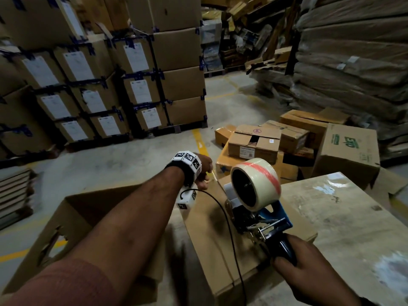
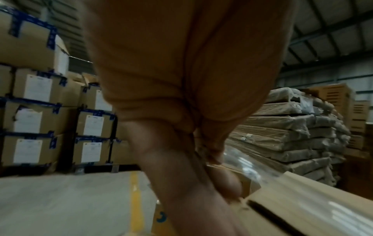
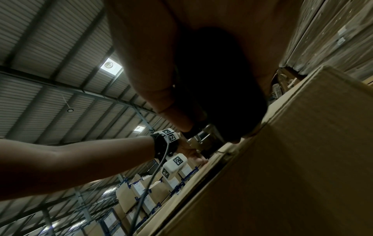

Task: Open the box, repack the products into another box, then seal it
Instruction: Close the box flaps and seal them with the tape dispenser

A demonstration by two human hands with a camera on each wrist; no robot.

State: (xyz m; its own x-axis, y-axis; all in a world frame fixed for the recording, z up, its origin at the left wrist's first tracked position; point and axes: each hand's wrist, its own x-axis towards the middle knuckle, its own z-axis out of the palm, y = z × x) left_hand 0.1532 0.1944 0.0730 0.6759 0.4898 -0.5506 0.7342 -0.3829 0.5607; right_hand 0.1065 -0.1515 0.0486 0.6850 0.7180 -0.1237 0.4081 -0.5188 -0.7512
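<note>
A closed brown cardboard box (image 1: 220, 246) lies in front of me on a worn worktop (image 1: 353, 228). My right hand (image 1: 293, 263) grips the black handle of a blue tape dispenser (image 1: 265, 219), which rests on the box top and carries a fat roll of clear tape (image 1: 258, 184). My left hand (image 1: 204, 173) reaches to the box's far edge. In the left wrist view that hand (image 2: 220, 170) pinches a strip of clear tape (image 2: 242, 159) against the box (image 2: 282, 207), thumb on the edge. The right wrist view shows fingers (image 3: 161, 95) wrapped round the dark handle (image 3: 218, 79).
An open empty-looking carton (image 1: 88, 217) stands at my left. Loose cartons (image 1: 254, 142) and a green-printed box (image 1: 348, 149) lie on the floor beyond. Strapped pallet stacks (image 1: 99, 85) rise at far left, wrapped flat stacks (image 1: 353, 51) at right. A black cable (image 1: 229, 228) crosses the box.
</note>
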